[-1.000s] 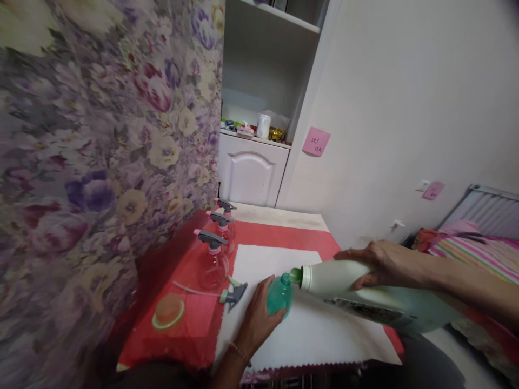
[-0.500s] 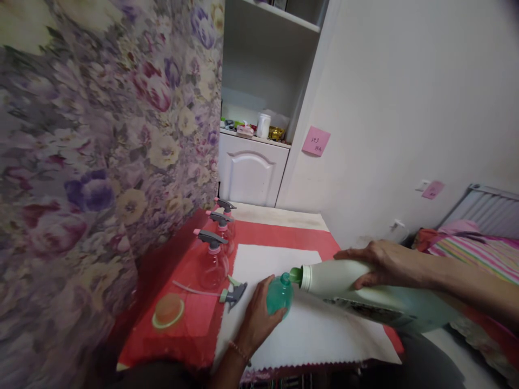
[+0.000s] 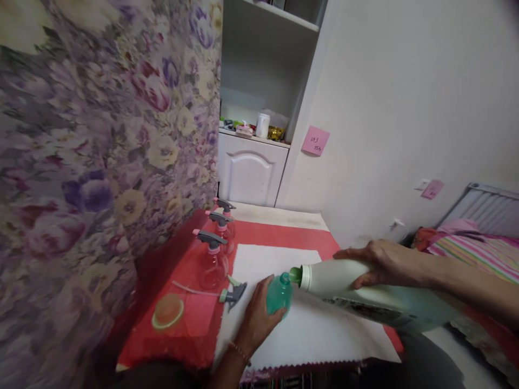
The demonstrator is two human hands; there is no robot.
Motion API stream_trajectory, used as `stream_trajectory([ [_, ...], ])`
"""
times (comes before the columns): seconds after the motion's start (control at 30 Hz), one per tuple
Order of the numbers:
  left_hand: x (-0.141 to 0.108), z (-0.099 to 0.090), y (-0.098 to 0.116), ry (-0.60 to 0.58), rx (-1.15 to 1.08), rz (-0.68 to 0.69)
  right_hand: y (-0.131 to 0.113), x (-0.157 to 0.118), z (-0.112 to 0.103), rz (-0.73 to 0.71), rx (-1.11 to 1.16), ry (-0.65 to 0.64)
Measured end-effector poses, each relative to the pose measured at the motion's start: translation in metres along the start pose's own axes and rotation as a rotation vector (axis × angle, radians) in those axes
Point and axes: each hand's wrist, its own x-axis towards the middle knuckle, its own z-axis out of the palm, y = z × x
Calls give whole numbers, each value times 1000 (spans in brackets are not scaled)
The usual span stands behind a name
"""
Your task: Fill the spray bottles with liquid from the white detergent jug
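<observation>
A small green spray bottle point(image 3: 279, 296) without its top is wrapped by the fingers of my left hand point(image 3: 258, 316), above the white cloth. My right hand point(image 3: 381, 265) grips a large pale green jug point(image 3: 338, 280), tipped almost level with its mouth to the left. Its green spout point(image 3: 295, 275) sits right by the small bottle's neck; whether they touch or liquid flows, I cannot tell. A grey and green spray trigger head point(image 3: 233, 293) with its thin tube lies left of my left hand. Beside it, a round lid point(image 3: 167, 312) lies on the red table cover.
Three clear spray bottles with pink and grey triggers, the nearest point(image 3: 212, 265) in front, line the table's left side. A white cloth point(image 3: 324, 335) covers the middle of the red cover point(image 3: 279, 234). A floral curtain point(image 3: 109, 178) hangs at left; a bed point(image 3: 474, 237) stands at right.
</observation>
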Motion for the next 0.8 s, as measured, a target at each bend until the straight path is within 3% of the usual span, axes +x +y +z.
stream_trajectory([
  [0.47, -1, -2, 4, -33, 30, -5, 0, -2, 2, 39, -7, -29],
  [0.67, -1, -4, 13, -28, 20, -15, 5, -8, 16, 77, 134, -23],
  [0.8, 0, -3, 12, -54, 46, -43, 9, -15, 32, 186, 243, 21],
])
